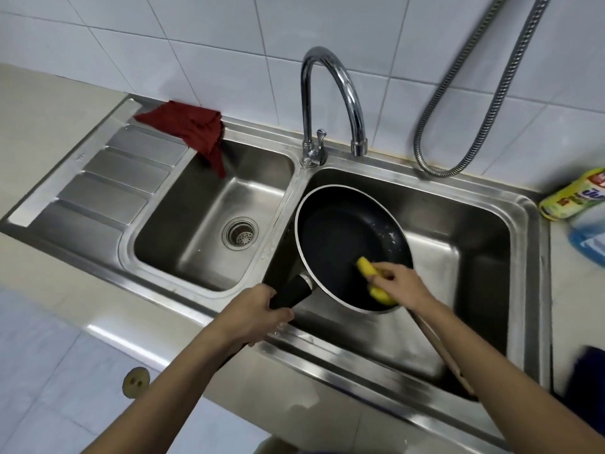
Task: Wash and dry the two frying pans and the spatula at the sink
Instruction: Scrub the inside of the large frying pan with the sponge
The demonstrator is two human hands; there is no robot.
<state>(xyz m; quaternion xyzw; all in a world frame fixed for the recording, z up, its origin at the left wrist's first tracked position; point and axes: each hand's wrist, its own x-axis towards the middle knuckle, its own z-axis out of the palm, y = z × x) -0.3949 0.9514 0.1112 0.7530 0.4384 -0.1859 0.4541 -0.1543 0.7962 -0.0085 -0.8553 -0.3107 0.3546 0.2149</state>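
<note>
A black frying pan [337, 237] is held tilted over the right sink basin [474, 250]. My left hand [255, 316] grips its black handle at the basin's front left corner. My right hand [399, 283] holds a yellow sponge [368, 267] pressed against the pan's inner surface near the front rim. Some foam shows on the pan's right wall. A wooden spatula handle [438, 348] lies in the basin under my right forearm, its head hidden. A second dark pan seems to lie beneath the first, mostly hidden.
The chrome tap [330, 103] arches over the divider between the basins. A red cloth [193, 129] hangs into the left basin [209, 224] from its back corner. A dish soap bottle [579, 211] lies on the right counter. A metal hose [465, 103] hangs on the wall.
</note>
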